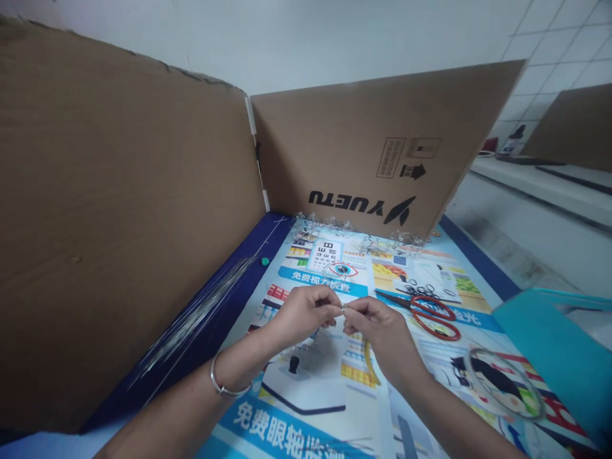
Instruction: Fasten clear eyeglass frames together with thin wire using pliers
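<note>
My left hand (308,312) and my right hand (380,328) meet over the printed mat, thumbs and forefingers pinched together. Between their fingertips is a tiny shiny piece (343,306), too small to name. Some clear, glassy bits (301,347) show beneath my left hand, partly covered by it. Just to the right of my right hand lie scissors (430,313) with red handles, their dark blades apart. A yellow curved strip (370,363) shows below the right hand; I cannot tell whether it is an object or print.
Cardboard panels (129,210) stand at the left and back. A bundle of thin metal wires (205,306) lies left, near a small green piece (265,261). Small black rings (423,290), clear trinkets (377,243), a coil of clear line (539,408) and a teal box (549,338) are also there.
</note>
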A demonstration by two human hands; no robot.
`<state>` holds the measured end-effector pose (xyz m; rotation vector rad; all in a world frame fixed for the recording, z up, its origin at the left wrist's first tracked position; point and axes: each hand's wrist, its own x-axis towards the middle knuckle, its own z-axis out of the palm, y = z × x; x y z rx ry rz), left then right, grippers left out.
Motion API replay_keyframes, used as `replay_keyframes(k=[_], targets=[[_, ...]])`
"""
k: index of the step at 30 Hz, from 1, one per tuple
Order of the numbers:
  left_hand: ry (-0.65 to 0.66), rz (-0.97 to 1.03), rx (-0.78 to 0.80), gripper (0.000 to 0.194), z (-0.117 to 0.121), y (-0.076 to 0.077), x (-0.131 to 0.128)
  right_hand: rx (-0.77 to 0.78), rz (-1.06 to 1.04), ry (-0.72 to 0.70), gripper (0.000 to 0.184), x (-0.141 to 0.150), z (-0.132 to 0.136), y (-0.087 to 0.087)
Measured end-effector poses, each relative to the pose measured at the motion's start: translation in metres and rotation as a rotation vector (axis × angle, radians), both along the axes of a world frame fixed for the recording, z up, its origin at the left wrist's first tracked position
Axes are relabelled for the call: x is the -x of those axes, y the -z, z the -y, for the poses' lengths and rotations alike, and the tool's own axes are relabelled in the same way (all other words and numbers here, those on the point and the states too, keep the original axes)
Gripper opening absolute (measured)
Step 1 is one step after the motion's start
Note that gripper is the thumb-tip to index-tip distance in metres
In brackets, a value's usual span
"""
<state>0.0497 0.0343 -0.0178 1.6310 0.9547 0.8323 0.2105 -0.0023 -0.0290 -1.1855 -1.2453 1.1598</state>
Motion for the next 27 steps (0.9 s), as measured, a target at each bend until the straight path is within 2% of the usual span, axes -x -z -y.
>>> replay_keyframes(k=[6, 10, 12, 14, 17, 20, 23, 27], targets=[[-0.008, 0.078, 0.045, 0.009, 0.002, 0.002, -0.004, -0.014, -0.034, -0.005, 0.021, 0.002, 0.002, 0.011], [0.015, 0.116, 0.083, 0.012, 0.000, 0.004, -0.004, 0.009, -0.010, -0.053, 0.023, -0.003, -0.002, 0.006], [0.011, 0.125, 0.091, 0.013, -0.003, 0.006, -0.003, -0.011, 0.182, -0.095, 0.023, -0.014, -0.008, -0.001], [-0.009, 0.130, 0.090, 0.013, -0.005, 0.008, -0.003, -0.090, 0.565, -0.097, 0.025, -0.029, -0.014, -0.006], [-0.033, 0.109, 0.074, 0.012, -0.006, 0.014, -0.004, -0.137, 0.802, -0.038, 0.025, -0.050, -0.013, -0.002], [-0.017, 0.069, 0.081, 0.010, -0.005, 0.021, -0.008, -0.149, 0.942, 0.024, 0.041, -0.059, 0.003, 0.020], [-0.030, 0.052, 0.152, 0.013, -0.002, 0.027, -0.012, -0.240, 1.318, 0.035, 0.060, -0.056, 0.022, 0.047], [-0.043, 0.087, 0.126, 0.015, 0.001, 0.029, -0.013, -0.388, 1.522, 0.075, 0.052, -0.048, 0.033, 0.067]])
